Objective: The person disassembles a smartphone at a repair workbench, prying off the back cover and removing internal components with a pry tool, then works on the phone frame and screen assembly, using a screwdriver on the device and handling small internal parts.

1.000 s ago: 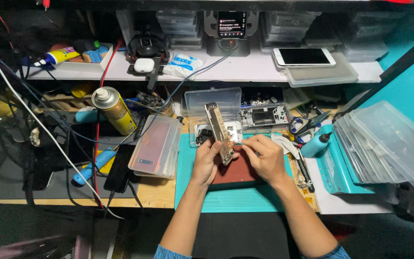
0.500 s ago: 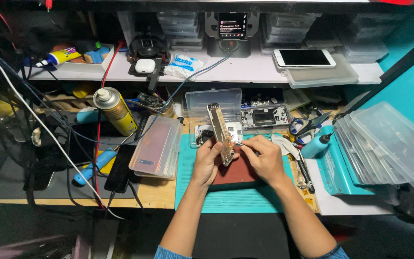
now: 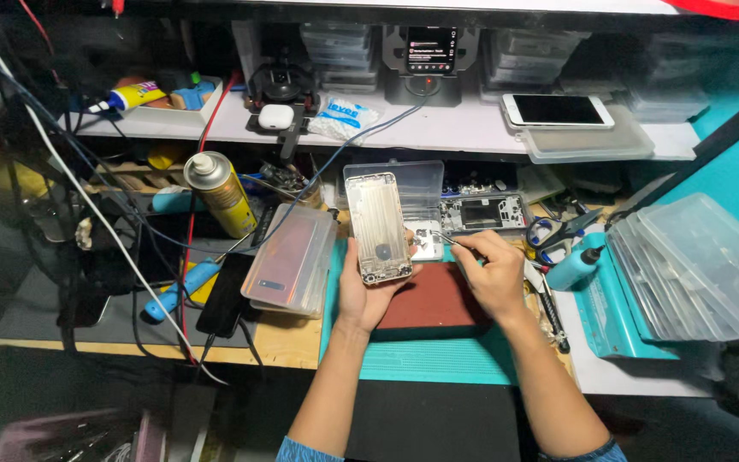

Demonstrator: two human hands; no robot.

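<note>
Phone housing (image 3: 379, 227) now faces flat-on in the left grip (image 3: 368, 291) — earlier edge-on; right grip (image 3: 489, 274) pinches thin tweezers (image 3: 448, 239) beside it.

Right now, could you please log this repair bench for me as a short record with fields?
Setting: cluttered workbench with a teal mat
Left hand: holds a silver phone housing upright, face toward the camera
Right hand: pinches thin tweezers beside the housing
Under the hands: dark red pad
Left of the hands: yellow spray can, clear cases
Shelf: white phone
</note>
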